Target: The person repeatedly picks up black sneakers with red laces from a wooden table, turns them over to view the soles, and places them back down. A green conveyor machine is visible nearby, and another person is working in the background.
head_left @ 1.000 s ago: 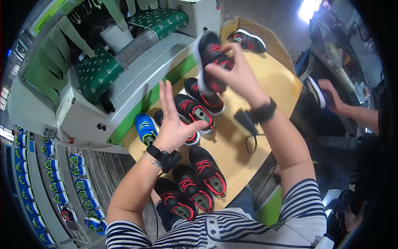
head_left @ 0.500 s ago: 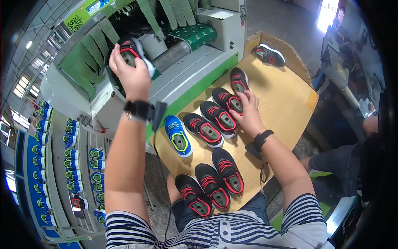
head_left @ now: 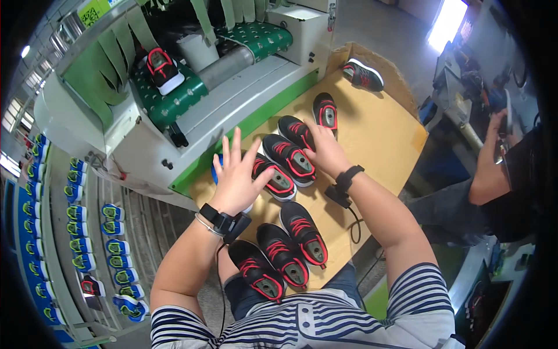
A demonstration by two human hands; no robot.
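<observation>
Fingers spread and holding nothing, my left hand (head_left: 237, 179) hovers over a blue shoe (head_left: 217, 168), hiding most of it. My right hand (head_left: 330, 152) has its thumb and fingers around the heel of a black shoe with red laces (head_left: 294, 131) in the row on the board. Beside that one lie more black shoes, among them a middle one (head_left: 289, 156) and one partly behind my left fingers (head_left: 280, 181). Another black shoe (head_left: 161, 71) rests alone on the green conveyor belt (head_left: 168, 100), touched by neither hand.
The tan board (head_left: 372, 136) also bears three black shoes near my lap (head_left: 273, 256) and single ones at its far side (head_left: 325, 110) and corner (head_left: 364, 75). Green strips (head_left: 110, 52) hang over the machine's opening. Racks of blue shoes (head_left: 78, 212) stand left; another person (head_left: 494, 174) is at right.
My left hand has let go of a black shoe, left on the belt, and come back over the blue shoe. My right hand stays at the same black shoe. The view has shifted slightly.
</observation>
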